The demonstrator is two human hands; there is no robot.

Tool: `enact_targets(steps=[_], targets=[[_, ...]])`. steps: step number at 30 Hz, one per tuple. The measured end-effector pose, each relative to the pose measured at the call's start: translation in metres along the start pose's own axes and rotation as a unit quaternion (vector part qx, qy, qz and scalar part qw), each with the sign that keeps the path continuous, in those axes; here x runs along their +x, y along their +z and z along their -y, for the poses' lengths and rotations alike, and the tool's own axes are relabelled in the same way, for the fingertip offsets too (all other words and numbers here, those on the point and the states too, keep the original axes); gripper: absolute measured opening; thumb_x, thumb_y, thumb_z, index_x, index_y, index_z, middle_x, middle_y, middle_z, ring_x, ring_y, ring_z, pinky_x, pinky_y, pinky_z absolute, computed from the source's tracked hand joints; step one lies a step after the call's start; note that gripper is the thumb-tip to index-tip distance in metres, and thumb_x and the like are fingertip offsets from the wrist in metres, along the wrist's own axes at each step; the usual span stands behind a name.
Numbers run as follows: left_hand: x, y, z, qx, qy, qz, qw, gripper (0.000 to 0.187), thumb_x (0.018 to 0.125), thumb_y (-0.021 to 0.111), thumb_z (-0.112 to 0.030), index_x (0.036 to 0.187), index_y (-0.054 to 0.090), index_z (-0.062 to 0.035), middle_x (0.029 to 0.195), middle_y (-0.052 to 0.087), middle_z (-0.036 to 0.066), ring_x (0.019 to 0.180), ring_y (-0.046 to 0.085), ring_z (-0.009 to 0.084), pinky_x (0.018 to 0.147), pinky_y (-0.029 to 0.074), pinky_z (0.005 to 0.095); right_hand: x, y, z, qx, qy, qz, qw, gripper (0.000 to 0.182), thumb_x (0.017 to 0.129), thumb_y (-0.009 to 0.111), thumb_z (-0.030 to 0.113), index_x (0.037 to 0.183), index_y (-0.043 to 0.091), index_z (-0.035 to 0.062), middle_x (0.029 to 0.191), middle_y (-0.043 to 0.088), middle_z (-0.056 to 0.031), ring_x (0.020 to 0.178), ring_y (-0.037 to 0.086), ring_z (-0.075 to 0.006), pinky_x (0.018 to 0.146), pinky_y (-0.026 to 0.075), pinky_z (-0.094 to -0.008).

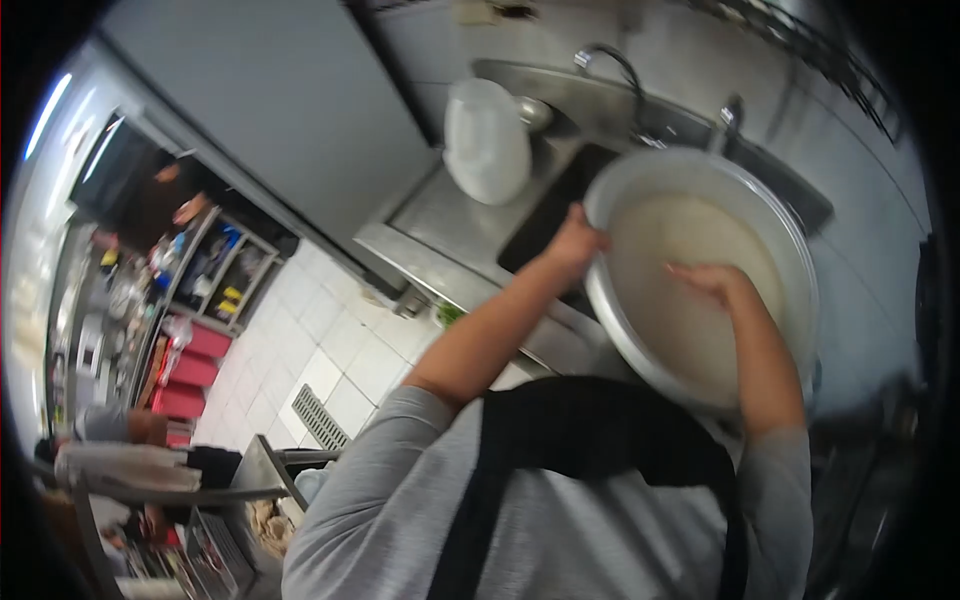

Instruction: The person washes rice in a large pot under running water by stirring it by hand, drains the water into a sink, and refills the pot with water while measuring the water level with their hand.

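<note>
A large round metal pot (612, 318) rests over the sink, tilted in this view. Cloudy, whitish liquid (680, 345) fills its lower part; whatever lies under the surface is hidden. My left hand (578, 243) is closed round the pot's left rim. Inside the pot, my right hand (712, 283) reaches over the liquid with its fingers stretched out, fingertips right at the surface and nothing visible in them.
A translucent plastic jug (487, 145) stands on the steel counter (430, 228) left of the pot. Behind are a curved faucet (632, 85) and a second tap (732, 112). Shelves (220, 270) and people (120, 430) show far left. A floor drain (320, 417) lies in the tiles.
</note>
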State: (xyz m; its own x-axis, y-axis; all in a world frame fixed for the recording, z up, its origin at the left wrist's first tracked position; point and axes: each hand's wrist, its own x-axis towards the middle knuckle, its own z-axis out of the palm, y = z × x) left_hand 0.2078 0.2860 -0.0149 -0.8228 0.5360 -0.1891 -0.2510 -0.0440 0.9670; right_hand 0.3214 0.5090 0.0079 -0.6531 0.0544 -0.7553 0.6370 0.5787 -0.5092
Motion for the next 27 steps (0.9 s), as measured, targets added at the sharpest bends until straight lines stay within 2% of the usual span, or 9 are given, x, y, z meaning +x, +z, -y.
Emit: enact_targets(steps=[3, 7, 8, 9, 10, 13, 17, 19, 27], targets=[[0.008, -0.003, 0.007, -0.033, -0.005, 0.011, 0.999, 0.075, 0.059, 0.058, 0.005, 0.129, 0.03, -0.0028, 0.105, 0.052, 0.018, 0.095, 0.054, 0.032, 0.079, 0.048, 0.0414, 0.008, -0.006, -0.008, -0.013, -0.024, 0.046, 0.999, 0.099, 0.07, 0.041, 0.082, 0.145, 0.019, 0.0211, 0.152, 0.009, -0.0141, 0.139, 0.006, -0.0373, 0.104, 0.012, -0.0626], [0.014, -0.005, 0.011, -0.008, 0.015, 0.04, 0.999, 0.075, 0.061, 0.055, 0.008, 0.13, 0.03, -0.0042, 0.107, 0.052, 0.019, 0.093, 0.055, 0.0311, 0.076, 0.05, 0.0408, 0.019, -0.01, -0.011, 0.007, 0.063, 0.013, 0.998, 0.097, 0.069, 0.04, 0.083, 0.145, 0.018, 0.0269, 0.151, 0.005, -0.0207, 0.138, 0.003, -0.0401, 0.101, 0.01, -0.0662], [0.014, -0.003, 0.01, -0.011, 0.018, 0.04, 0.999, 0.074, 0.061, 0.054, 0.009, 0.13, 0.03, -0.0038, 0.107, 0.052, 0.019, 0.093, 0.055, 0.031, 0.076, 0.05, 0.0408, 0.012, -0.007, -0.008, 0.004, 0.057, 0.015, 0.998, 0.097, 0.069, 0.041, 0.083, 0.145, 0.017, 0.0273, 0.15, 0.005, -0.0218, 0.138, 0.002, -0.0403, 0.101, 0.01, -0.0662], [0.003, 0.002, -0.001, -0.015, -0.002, 0.028, 0.999, 0.065, 0.06, 0.056, 0.008, 0.12, 0.034, -0.0036, 0.106, 0.05, 0.018, 0.096, 0.053, 0.0323, 0.08, 0.048, 0.0437, 0.001, -0.006, -0.002, 0.0, 0.048, 0.018, 0.999, 0.097, 0.069, 0.041, 0.083, 0.145, 0.017, 0.0278, 0.15, 0.004, -0.0228, 0.138, 0.002, -0.0404, 0.101, 0.01, -0.0662], [0.0, 0.005, -0.004, -0.012, -0.013, 0.022, 1.0, 0.066, 0.06, 0.056, 0.008, 0.122, 0.033, -0.0031, 0.107, 0.05, 0.018, 0.098, 0.053, 0.0326, 0.082, 0.047, 0.0436, -0.005, -0.006, 0.001, -0.006, 0.036, 0.021, 0.999, 0.097, 0.069, 0.041, 0.083, 0.146, 0.016, 0.0282, 0.15, 0.004, -0.0239, 0.138, 0.002, -0.0406, 0.101, 0.01, -0.0662], [0.002, 0.002, -0.002, -0.01, -0.016, 0.034, 0.999, 0.07, 0.061, 0.056, 0.008, 0.125, 0.031, -0.0022, 0.109, 0.049, 0.017, 0.099, 0.052, 0.0325, 0.083, 0.047, 0.043, 0.009, -0.006, -0.002, -0.025, 0.078, 0.006, 0.997, 0.092, 0.071, 0.042, 0.081, 0.145, 0.018, 0.0306, 0.151, 0.004, -0.0197, 0.139, 0.003, -0.0396, 0.102, 0.011, -0.065], [0.003, 0.001, -0.002, -0.009, -0.021, 0.038, 0.999, 0.073, 0.061, 0.056, 0.008, 0.128, 0.028, -0.0015, 0.112, 0.048, 0.018, 0.101, 0.052, 0.033, 0.084, 0.047, 0.0427, 0.002, -0.004, -0.003, -0.033, 0.026, 0.01, 0.999, 0.083, 0.075, 0.043, 0.076, 0.143, 0.023, 0.034, 0.153, 0.004, -0.0125, 0.139, 0.006, -0.0369, 0.104, 0.012, -0.0619], [0.0, 0.004, -0.004, -0.01, -0.021, 0.037, 0.999, 0.076, 0.06, 0.056, 0.007, 0.13, 0.026, -0.0015, 0.114, 0.048, 0.019, 0.101, 0.052, 0.0335, 0.084, 0.047, 0.0426, 0.03, -0.007, -0.015, -0.03, 0.014, 0.005, 0.999, 0.079, 0.077, 0.043, 0.075, 0.143, 0.025, 0.0349, 0.153, 0.004, -0.0094, 0.139, 0.008, -0.0355, 0.104, 0.013, -0.0601], [0.006, 0.0, 0.002, -0.002, -0.009, 0.041, 0.999, 0.076, 0.06, 0.056, 0.006, 0.13, 0.027, -0.001, 0.11, 0.05, 0.02, 0.099, 0.052, 0.0329, 0.082, 0.047, 0.0425, 0.022, -0.007, -0.009, 0.026, 0.064, 0.017, 0.997, 0.087, 0.073, 0.046, 0.077, 0.144, 0.021, 0.0337, 0.153, 0.001, -0.0142, 0.139, 0.004, -0.036, 0.105, 0.009, -0.0598]])
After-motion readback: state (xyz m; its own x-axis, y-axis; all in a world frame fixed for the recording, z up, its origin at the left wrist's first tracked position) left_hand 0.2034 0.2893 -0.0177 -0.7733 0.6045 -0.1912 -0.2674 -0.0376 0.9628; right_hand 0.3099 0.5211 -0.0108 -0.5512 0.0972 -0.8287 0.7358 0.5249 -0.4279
